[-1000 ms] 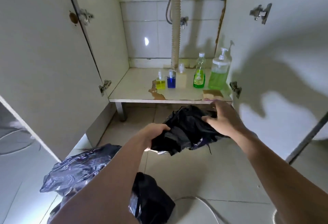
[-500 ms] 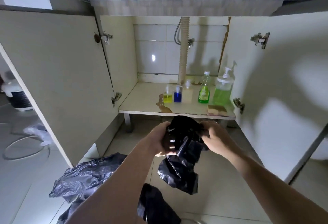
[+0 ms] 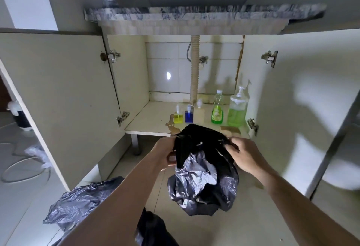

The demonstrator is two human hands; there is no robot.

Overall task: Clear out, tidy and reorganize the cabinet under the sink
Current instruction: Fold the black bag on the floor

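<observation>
A crumpled black plastic bag (image 3: pixel 202 179) hangs in front of the open cabinet, above the floor. My left hand (image 3: pixel 165 153) grips its top left edge and my right hand (image 3: pixel 244 155) pinches its top right edge. On the cabinet shelf (image 3: pixel 150 123) stand a small yellow bottle (image 3: pixel 178 116), a small blue bottle (image 3: pixel 189 115), a pale bottle (image 3: pixel 199 114), a green dish soap bottle (image 3: pixel 217 112) and a big green pump bottle (image 3: pixel 237 111). A brown sponge (image 3: pixel 230 129) lies at the shelf's front right.
Both cabinet doors, the left door (image 3: pixel 62 97) and the right door (image 3: pixel 303 109), stand wide open. More black bags (image 3: pixel 81 204) lie on the tiled floor at the lower left. A corrugated drain pipe (image 3: pixel 194 70) runs down the cabinet's middle. A marble counter edge (image 3: pixel 194 14) overhangs above.
The bag has been lifted and let unfold, so it now hangs lower and wider between my hands. My view has tilted up and shows the counter.
</observation>
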